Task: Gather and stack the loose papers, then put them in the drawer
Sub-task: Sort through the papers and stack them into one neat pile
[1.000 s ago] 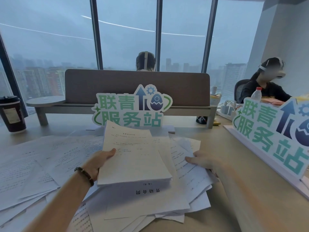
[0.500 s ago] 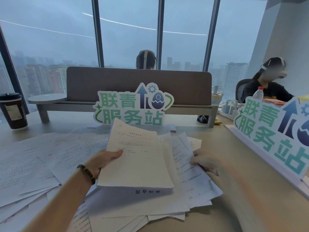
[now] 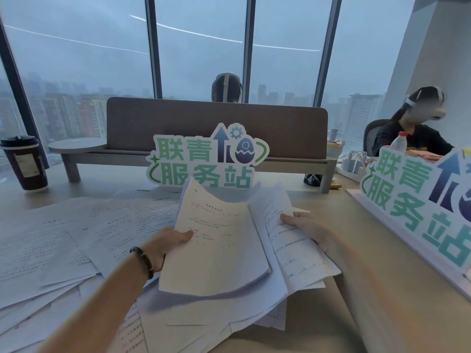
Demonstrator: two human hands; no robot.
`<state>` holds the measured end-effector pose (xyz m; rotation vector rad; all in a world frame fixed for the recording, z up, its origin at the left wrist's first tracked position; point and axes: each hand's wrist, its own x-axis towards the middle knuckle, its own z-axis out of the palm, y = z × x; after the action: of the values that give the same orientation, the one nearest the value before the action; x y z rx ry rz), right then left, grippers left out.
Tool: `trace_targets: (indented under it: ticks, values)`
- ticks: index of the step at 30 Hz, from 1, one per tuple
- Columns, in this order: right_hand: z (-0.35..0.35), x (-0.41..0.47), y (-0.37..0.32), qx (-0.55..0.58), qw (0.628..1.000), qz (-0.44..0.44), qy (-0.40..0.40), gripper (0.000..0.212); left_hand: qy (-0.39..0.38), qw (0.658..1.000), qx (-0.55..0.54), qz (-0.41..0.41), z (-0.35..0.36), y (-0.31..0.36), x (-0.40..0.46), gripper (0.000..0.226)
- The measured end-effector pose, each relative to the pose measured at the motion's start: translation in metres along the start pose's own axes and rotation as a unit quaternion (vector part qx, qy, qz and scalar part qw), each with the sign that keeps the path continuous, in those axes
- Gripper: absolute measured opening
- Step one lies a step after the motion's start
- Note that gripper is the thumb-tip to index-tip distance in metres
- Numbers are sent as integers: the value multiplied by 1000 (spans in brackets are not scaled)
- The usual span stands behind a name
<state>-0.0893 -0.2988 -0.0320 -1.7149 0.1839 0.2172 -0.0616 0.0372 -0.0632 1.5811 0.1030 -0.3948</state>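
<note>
Nearest me, loose papers point(image 3: 193, 324) lie fanned over the desk point(image 3: 318, 327), spilling toward its near edge under both my forearms. Above them my left hand point(image 3: 163, 247) grips a thick stack of sheets point(image 3: 219, 245) by its left edge, thumb pressed on the printed top page and the other fingers tucked out of sight beneath; a beaded bracelet point(image 3: 142, 261) sits on that wrist. The stack is lifted clear of the loose papers, its far corner tipped up. Right of the stack, my right hand point(image 3: 305, 228) pinches a few more pages point(image 3: 288, 240), thumb on top near their upper right part, the remaining fingers hidden below; these pages touch the stack's right edge and droop onto the pile. Left of the stack, more printed sheets point(image 3: 63, 240) cover the desk. Beyond the stack stands a green-lettered sign point(image 3: 204, 159), its lower edge hidden by the stack's raised corner. Far left of the stack is a dark lidded cup point(image 3: 25, 161); far right, a second sign point(image 3: 418, 200). Behind the first sign runs a brown divider panel point(image 3: 216, 123), with windows point(image 3: 198, 47) past it.
</note>
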Motion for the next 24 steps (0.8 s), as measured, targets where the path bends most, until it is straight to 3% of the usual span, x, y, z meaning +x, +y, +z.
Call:
trace_targets:
  ticks: [5,10,14,15,19,24]
  values:
    - [14,-19,-39,64,997,-34,-29,19,21,999,43,10,1,-1,3,19]
    - [15,-34,-73,137,981,-125,-52,50,29,998,50,13,0,-2,3,21]
    - [9,-40,-74,243,954,-137,-114,52,17,1000,-13,9,1,-2,0,23]
    - [9,-38,-72,241,954,-144,-108,50,17,999,-33,12,1,-2,0,24]
    - [19,-28,-53,95,985,-140,35,24,17,995,-90,36,0,2,-4,41]
    - [25,-6,-6,9,994,-72,82,17,-9,990,-119,80,6,7,-8,51]
